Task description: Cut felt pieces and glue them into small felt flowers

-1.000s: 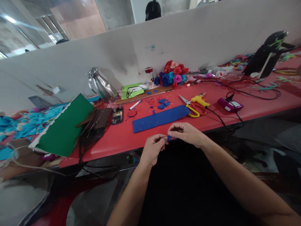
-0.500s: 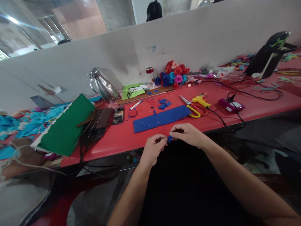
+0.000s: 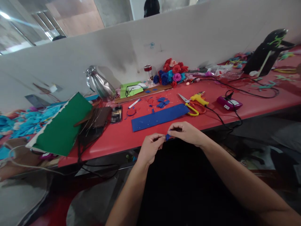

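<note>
Item held: small scrap of dark blue foam sheet, pinched between both hands at the near edge of the long red work table, above the person's dark lap. Most of the scrap is covered by fingertips; its shape cannot be made out.

Left hand: fingers curled, thumb and forefinger closed on the left end of the scrap.

Right hand: fingers bent over, tips closed on the right end of the scrap. The two hands meet at the scrap, nearly touching.

Just beyond the hands, flat on the table: long dark blue foam strip, speckled with pale crumbs. Past it, loose blue and red foam offcuts.

Right of the strip: yellow-handled scissors, touching a yellow glue gun whose black cord runs off the front edge. Further right: small magenta box-shaped device with a cable plugged in.

Against the white partition wall: cluster of red, blue and pink paper roses; small clear jar with red lid, contents not readable; shiny steel jug, interior hidden; lime green sheet.

Left: green foam board propped at a tilt over dark brown objects and thin wires; heap of light blue scraps, partly cut off by the frame.

Far right: black glossy stand-like object, hard to identify.
</note>
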The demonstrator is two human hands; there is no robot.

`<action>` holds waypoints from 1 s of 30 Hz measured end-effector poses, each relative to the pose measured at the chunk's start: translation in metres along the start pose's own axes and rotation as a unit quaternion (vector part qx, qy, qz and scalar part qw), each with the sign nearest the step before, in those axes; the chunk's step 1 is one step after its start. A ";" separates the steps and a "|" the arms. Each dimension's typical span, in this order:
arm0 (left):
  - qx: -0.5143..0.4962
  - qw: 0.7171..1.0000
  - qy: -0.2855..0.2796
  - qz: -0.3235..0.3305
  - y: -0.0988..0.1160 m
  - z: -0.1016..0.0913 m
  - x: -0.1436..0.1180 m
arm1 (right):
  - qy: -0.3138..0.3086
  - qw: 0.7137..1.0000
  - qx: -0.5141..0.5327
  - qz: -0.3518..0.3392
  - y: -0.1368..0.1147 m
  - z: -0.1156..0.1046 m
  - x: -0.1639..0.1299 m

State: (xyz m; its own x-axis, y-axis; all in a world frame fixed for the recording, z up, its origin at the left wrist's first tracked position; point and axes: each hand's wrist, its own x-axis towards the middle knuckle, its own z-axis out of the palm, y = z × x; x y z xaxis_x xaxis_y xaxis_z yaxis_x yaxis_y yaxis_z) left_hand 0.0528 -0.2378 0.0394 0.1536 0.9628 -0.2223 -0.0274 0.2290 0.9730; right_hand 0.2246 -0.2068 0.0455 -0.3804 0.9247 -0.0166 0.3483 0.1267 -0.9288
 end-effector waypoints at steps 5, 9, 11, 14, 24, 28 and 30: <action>0.004 1.000 0.006 -0.001 0.001 0.001 0.000 | -0.001 1.000 -0.011 0.000 -0.001 -0.001 0.000; 0.008 1.000 0.007 -0.004 0.001 0.001 -0.001 | 0.000 1.000 -0.017 -0.008 0.000 0.000 0.000; 0.014 1.000 0.000 -0.005 0.001 0.000 -0.001 | -0.001 1.000 -0.016 -0.009 0.000 0.000 0.000; 0.015 1.000 -0.004 -0.001 0.000 -0.001 -0.001 | -0.003 1.000 -0.010 -0.007 0.001 0.000 0.000; 0.004 1.000 0.003 0.002 0.002 0.000 -0.001 | -0.006 1.000 0.000 0.007 -0.002 -0.001 -0.001; 0.005 1.000 0.004 0.007 0.000 -0.001 -0.001 | -0.005 1.000 0.002 0.005 -0.003 -0.001 -0.001; 0.008 1.000 0.008 0.012 0.000 0.000 -0.001 | -0.005 1.000 0.004 0.006 -0.002 0.000 -0.001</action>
State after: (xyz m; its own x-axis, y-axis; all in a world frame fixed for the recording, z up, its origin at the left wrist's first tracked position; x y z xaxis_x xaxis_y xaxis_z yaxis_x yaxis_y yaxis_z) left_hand 0.0523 -0.2386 0.0396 0.1374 0.9702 -0.1996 -0.0151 0.2036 0.9789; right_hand 0.2246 -0.2080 0.0479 -0.3858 0.9221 -0.0313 0.3464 0.1133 -0.9312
